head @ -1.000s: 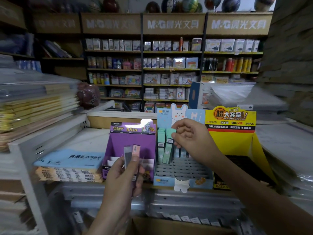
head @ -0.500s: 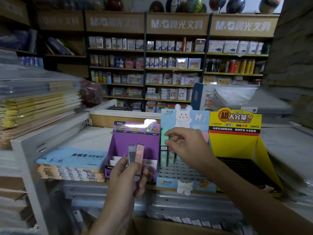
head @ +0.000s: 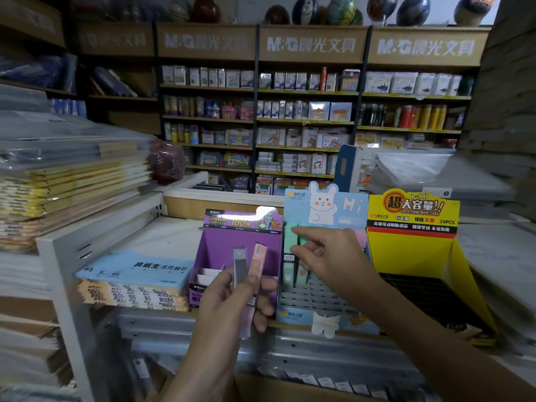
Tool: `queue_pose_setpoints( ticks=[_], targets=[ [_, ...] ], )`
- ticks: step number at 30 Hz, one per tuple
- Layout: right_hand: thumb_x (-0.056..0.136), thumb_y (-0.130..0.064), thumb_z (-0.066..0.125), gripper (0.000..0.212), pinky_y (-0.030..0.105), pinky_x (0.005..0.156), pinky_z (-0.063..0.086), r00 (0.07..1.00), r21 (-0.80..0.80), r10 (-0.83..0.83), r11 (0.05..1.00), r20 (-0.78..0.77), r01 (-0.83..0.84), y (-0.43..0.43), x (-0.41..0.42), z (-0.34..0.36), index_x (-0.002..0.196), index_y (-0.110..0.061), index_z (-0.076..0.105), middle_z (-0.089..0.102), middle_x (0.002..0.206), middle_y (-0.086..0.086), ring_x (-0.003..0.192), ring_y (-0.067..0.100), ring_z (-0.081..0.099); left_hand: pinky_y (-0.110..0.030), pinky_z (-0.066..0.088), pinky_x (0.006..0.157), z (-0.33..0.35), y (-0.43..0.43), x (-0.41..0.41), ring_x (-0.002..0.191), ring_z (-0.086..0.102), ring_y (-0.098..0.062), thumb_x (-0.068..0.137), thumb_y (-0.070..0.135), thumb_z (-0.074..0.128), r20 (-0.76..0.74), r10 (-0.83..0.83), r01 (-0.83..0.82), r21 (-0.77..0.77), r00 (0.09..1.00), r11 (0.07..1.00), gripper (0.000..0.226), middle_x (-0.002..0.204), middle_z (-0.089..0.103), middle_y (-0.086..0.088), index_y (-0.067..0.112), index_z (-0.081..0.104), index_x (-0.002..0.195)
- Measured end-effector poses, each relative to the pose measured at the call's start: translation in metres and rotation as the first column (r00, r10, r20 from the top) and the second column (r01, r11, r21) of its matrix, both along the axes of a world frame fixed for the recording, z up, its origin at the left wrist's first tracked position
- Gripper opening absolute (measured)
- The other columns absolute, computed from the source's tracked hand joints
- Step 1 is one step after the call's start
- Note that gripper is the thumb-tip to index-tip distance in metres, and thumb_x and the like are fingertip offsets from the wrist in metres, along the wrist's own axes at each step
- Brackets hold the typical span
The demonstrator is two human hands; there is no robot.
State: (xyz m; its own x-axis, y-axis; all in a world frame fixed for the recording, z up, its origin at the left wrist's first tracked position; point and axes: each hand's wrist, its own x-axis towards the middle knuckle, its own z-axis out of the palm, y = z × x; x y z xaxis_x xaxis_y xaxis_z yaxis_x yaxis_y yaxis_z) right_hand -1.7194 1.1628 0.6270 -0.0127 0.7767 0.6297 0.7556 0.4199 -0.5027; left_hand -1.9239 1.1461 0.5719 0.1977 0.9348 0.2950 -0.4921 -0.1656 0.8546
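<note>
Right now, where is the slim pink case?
Head view, centre: the left hand holds the slim pink case beside a slim grey case, before the purple cardboard box.

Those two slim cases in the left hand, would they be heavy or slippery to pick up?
Probably light: the left hand holds both slim cases upright between thumb and fingers. They look stiff and glossy, so maybe slippery. Tall and narrow, they'd likely tip if stood free.
</note>
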Motion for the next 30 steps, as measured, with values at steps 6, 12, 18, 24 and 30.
queue_pose_setpoints(
  ticks=[6,12,18,24,30],
  targets=[
    [0.094,-0.022,0.069,0.011,0.034,0.047,0.057,0.895,-0.085,0.138,0.978,-0.424,-0.191,-0.028,-0.006,0.013,0.103,-0.019,0.074,0.073,0.076,0.006,0.062,0.020,0.070,-0.025,0.044,0.040,0.005,-0.004,0.007,0.054,0.064,-0.019,0.083,0.039,0.077,-0.077,-0.065,0.069,0.053,0.995,0.996,0.021,0.101,0.077,-0.019,0.022,0.076,0.096],
    [0.089,-0.010,0.074,0.010,0.027,0.054,0.054,0.838,-0.159,0.230,0.924,-0.495,-0.348,-0.043,0.006,0.007,0.097,-0.016,0.076,0.074,0.075,0.013,0.061,0.020,0.069,-0.025,0.040,0.041,-0.006,-0.003,0.019,0.048,0.054,-0.022,0.071,0.046,0.088,-0.128,-0.114,0.120,0.037,0.985,0.992,0.040,0.076,0.072,-0.016,0.018,0.076,0.097],
    [0.078,-0.017,0.079,0.011,0.033,0.058,0.054,0.737,-0.169,0.163,0.920,-0.656,-0.355,-0.054,0.040,-0.007,0.088,-0.016,0.074,0.071,0.076,0.020,0.064,0.028,0.065,-0.025,0.041,0.043,-0.011,0.007,0.020,0.049,0.048,-0.020,0.071,0.026,0.086,-0.083,-0.053,0.055,0.017,0.995,0.998,0.031,0.066,0.058,-0.014,0.011,0.073,0.095],
    [0.083,-0.004,0.079,0.022,0.029,0.062,0.055,0.788,-0.248,0.227,0.868,-0.572,-0.431,-0.069,0.047,-0.013,0.104,-0.011,0.075,0.066,0.082,0.019,0.067,0.024,0.066,-0.021,0.032,0.038,0.004,0.002,0.035,0.044,0.034,-0.015,0.082,0.022,0.076,-0.043,0.004,-0.001,0.069,0.999,0.998,0.015,0.058,0.046,-0.008,0.015,0.065,0.075],
    [0.084,-0.010,0.079,0.014,0.032,0.061,0.051,0.836,-0.243,0.244,0.883,-0.492,-0.401,-0.076,0.039,-0.009,0.098,-0.010,0.076,0.066,0.076,0.014,0.066,0.025,0.060,-0.021,0.026,0.037,0.010,-0.001,0.055,0.042,0.027,-0.011,0.080,0.027,0.079,-0.147,0.016,-0.002,0.096,0.989,0.995,0.013,0.051,0.036,-0.001,0.022,0.068,0.075]
  ],
)
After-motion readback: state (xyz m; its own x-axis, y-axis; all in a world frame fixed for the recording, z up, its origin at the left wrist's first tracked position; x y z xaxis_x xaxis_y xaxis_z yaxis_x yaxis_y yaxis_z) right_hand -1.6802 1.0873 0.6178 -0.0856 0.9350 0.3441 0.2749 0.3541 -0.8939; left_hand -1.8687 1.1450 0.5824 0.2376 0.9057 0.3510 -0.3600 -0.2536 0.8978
